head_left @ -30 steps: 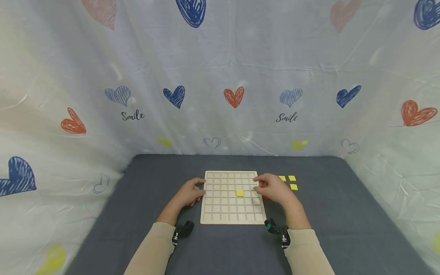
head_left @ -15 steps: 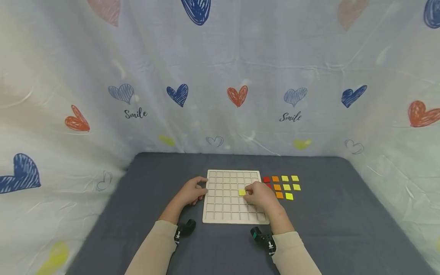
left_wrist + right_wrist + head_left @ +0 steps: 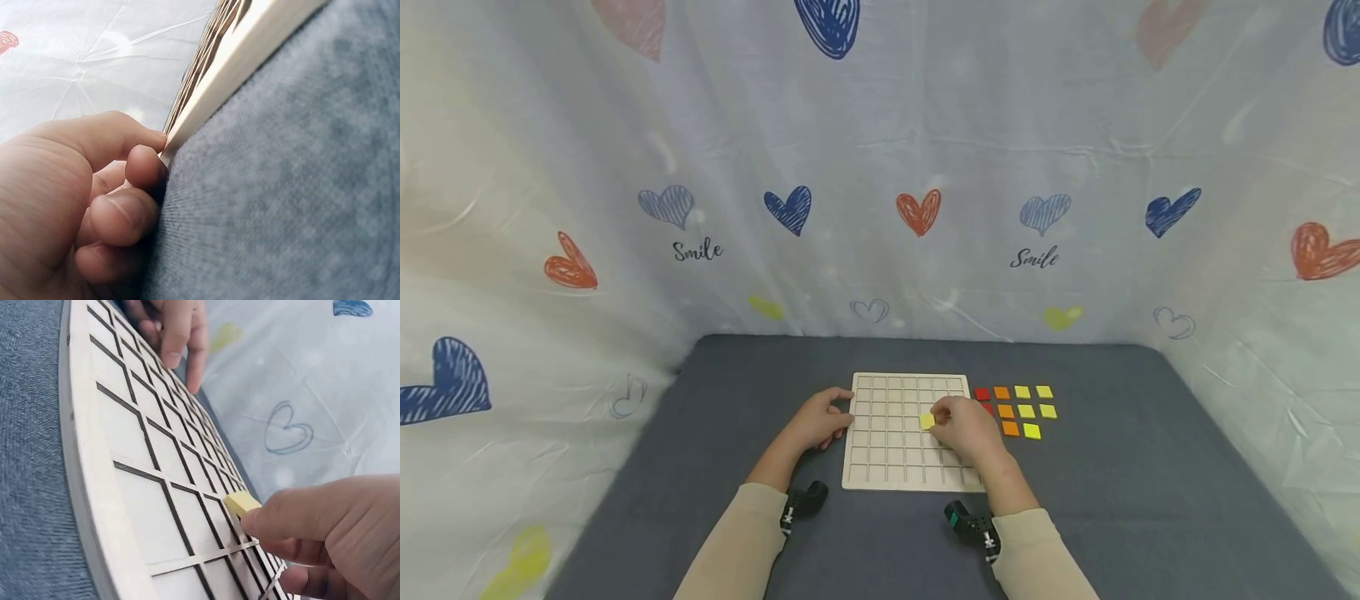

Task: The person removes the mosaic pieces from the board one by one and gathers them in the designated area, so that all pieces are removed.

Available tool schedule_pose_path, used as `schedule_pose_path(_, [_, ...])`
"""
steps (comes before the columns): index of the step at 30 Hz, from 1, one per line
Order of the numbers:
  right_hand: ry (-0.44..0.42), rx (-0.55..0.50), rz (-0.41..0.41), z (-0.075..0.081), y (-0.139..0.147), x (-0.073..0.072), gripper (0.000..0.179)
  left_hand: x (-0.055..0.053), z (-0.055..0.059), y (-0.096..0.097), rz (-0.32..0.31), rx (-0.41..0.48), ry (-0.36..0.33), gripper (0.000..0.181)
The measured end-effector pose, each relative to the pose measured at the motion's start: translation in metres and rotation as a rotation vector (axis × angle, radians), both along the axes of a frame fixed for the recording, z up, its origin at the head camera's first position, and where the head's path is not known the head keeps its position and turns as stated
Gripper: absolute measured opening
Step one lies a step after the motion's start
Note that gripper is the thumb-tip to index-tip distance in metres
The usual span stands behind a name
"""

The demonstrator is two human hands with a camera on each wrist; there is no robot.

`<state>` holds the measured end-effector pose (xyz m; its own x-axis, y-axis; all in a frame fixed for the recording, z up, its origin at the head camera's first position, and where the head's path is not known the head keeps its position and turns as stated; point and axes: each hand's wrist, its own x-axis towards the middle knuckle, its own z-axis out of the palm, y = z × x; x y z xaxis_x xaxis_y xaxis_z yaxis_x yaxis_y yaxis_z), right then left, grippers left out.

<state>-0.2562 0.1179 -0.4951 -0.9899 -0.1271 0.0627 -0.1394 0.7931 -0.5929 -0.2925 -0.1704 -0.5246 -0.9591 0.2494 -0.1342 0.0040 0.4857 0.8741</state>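
A pale wooden grid board (image 3: 880, 475) lies on the dark cloth. My right hand (image 3: 967, 427) pinches a yellow square tile (image 3: 927, 422) between thumb and finger, over the board's right half. In the right wrist view that tile (image 3: 242, 503) is tilted, its edge at the grid bars. My left hand (image 3: 815, 421) rests beside the board, thumb and index finger spread along its left edge. The left wrist view shows a straight finger of the left hand (image 3: 81, 187) against the board's rim (image 3: 231, 69), the others bent below it.
Right of the board lie loose tiles in columns: red tiles (image 3: 982, 393), orange tiles (image 3: 1006, 411) and yellow tiles (image 3: 1032, 432). My right hand partly covers the red column. A white curtain with hearts (image 3: 917, 212) hangs behind the table (image 3: 1120, 467).
My right hand has moved left from the board's right edge to the yellow tile, which lay flat in a cell and is now pinched and tilted. My left hand keeps its place.
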Motion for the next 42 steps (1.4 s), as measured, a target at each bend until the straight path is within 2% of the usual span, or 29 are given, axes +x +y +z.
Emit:
schedule_pose_path(6, [-0.012,-0.104,0.001,0.008,0.009,0.0,0.027,0.002,0.002,0.0,-0.009,0.006,0.007,0.051])
schedule_pose_path(14, [-0.035,-0.217,-0.019,0.022,0.042,-0.002,0.033,0.003,0.001,0.0,-0.003,0.013,0.005,0.05])
schedule_pose_path(21, [-0.028,-0.23,-0.096,0.032,0.08,0.001,0.034,0.001,-0.001,0.0,-0.005,0.01,0.007,0.051])
schedule_pose_path(27, [-0.052,-0.209,-0.138,0.034,0.111,0.009,0.038,0.001,-0.002,0.0,-0.007,0.006,0.005,0.051])
schedule_pose_path(34, [-0.076,-0.147,-0.195,0.029,0.141,0.014,0.04,0.001,-0.001,-0.001,-0.002,0.003,0.003,0.051])
schedule_pose_path(42, [-0.185,-0.119,-0.291,0.017,0.17,0.022,0.038,0.0,-0.002,0.0,-0.004,0.004,0.001,0.051])
